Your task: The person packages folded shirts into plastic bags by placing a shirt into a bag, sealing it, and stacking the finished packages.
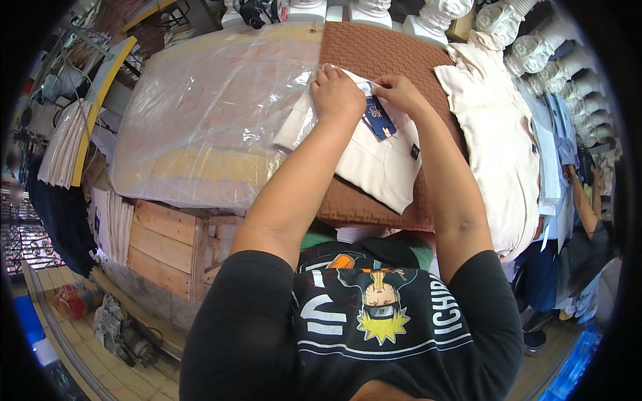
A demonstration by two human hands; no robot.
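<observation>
Cream cloth, folded into a shirt (368, 160), lies on the brown mat (381, 50), right of the clear plastic sheet (200, 100); the padding probably keeps it flat. Both hands flank its far, collar end, perhaps to hold the neck even. The right hand (399, 93) seems to pinch the collar edge, thumb and finger closed; the left hand (336, 93) curls over the other side, its hold hidden. The collar points far; the long axis runs near, slanting right.
</observation>
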